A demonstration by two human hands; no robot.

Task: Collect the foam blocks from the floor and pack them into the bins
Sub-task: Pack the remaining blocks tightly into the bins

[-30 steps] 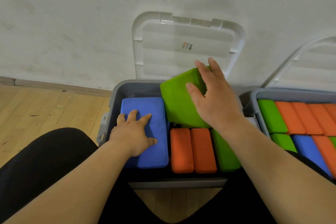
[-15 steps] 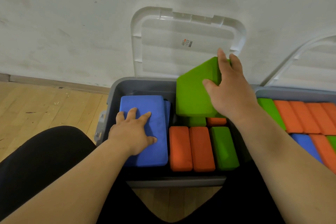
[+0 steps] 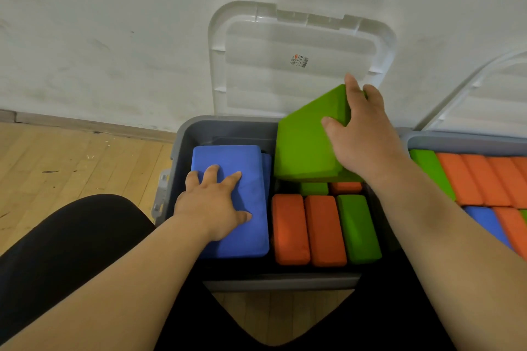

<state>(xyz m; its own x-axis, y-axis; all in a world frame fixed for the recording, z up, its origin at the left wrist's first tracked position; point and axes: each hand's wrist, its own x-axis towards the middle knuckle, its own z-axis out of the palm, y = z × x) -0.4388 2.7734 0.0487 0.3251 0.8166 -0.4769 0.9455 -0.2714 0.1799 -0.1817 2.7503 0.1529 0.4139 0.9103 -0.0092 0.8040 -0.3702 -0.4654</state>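
A grey bin (image 3: 228, 128) stands open against the wall. My left hand (image 3: 214, 205) lies flat, fingers spread, on a blue foam block (image 3: 245, 168) at the bin's left side. My right hand (image 3: 362, 134) grips a large green foam block (image 3: 305, 139), tilted on edge over the bin's back right part. Below it, two orange blocks (image 3: 308, 231) and a green block (image 3: 359, 228) stand on edge in a row. Small parts of another green and another orange block show behind them.
The bin's clear lid (image 3: 299, 60) leans on the white wall. A second grey bin (image 3: 467, 142) at the right holds green, orange and blue blocks, its lid (image 3: 484, 94) also up. Wooden floor (image 3: 71, 168) lies left. My black-clad knees (image 3: 71, 242) flank the bin.
My right hand has lifted the green block up and to the right, tipping it more upright and uncovering the blocks beneath. The left hand stays on the blue block.
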